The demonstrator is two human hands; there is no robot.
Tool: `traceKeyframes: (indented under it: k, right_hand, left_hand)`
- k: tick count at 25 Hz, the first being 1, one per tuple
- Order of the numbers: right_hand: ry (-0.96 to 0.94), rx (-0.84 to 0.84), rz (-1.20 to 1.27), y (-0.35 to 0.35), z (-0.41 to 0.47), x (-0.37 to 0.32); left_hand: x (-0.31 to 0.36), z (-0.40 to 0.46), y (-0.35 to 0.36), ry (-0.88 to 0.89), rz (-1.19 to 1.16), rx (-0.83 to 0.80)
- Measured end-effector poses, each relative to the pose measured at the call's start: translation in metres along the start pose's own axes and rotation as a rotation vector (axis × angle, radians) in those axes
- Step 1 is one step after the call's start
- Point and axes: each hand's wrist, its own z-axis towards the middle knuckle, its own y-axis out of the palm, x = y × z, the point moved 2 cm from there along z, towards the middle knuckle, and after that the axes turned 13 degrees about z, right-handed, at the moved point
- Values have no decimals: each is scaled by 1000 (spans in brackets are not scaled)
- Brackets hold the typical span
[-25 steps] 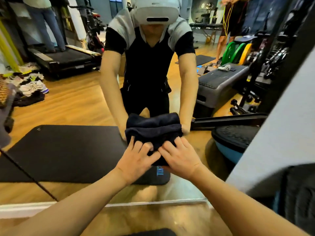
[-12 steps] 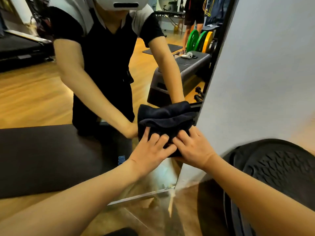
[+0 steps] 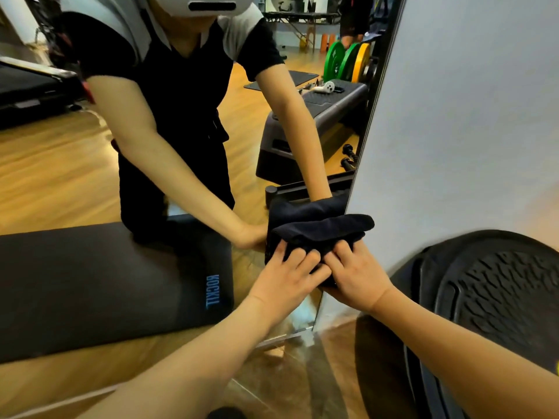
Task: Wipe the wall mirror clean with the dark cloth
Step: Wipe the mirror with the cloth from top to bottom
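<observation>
Pressing a folded dark navy cloth (image 3: 320, 234) flat against the frameless wall mirror (image 3: 187, 164), at the glass's lower right corner, right beside its vertical edge. Left hand (image 3: 286, 275) laid on the cloth's lower left part, fingers spread and nearly straight, tips on the fabric. Right hand (image 3: 352, 275) just beside it, touching it at the thumb side, fingers likewise extended over the cloth's lower right part; no curl or pinch visible on either. Cloth bunched in soft horizontal folds, its top right corner lapping past the mirror edge onto the pale grey wall (image 3: 472, 116). Doubled in the reflection directly above. Reflected too: a black exercise mat with blue lettering (image 3: 106, 276), wooden flooring, a grey aerobic step (image 3: 317, 122), green and yellow weight plates (image 3: 348, 60). Leaning against the wall at right, a black textured round balance trainer (image 3: 490, 303).
</observation>
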Motion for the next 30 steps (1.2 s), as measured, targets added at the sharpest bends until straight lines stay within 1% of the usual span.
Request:
traceKeyframes:
  k: [2,4,7,11,13,15,19,24,26,30]
  right_hand:
    - [28,-97,65,6,-7,-12]
    - [30,-136,90,10,-11,-26]
    - [-25,-115,24,18,-9,-42]
    - [-14,-29,31,27,11,-73]
    - [-28,21,26,30,31,-100]
    - [-44,31,20,40,48,-128]
    - [-45,10,16,65,79,-179]
    - [-88,-7,34,88,132,-252]
    - [-110,-25,49,103,155,-288]
    - [-54,-62,103,127,199,-354]
  left_hand:
    - [2,-13,3,-4,-11,7]
    - [4,-26,8,-2,-23,12]
    - [1,-43,9,15,-48,10]
    - [-19,-69,0,39,-13,-10]
    - [-40,-94,-3,38,-8,-21]
    - [-63,-121,-8,57,-13,-38]
    - [-105,-173,-22,70,-6,-66]
    - [-169,-244,-41,27,36,-25]
    - [-196,-281,-49,16,64,-33]
    - [-252,-342,-67,38,118,-55]
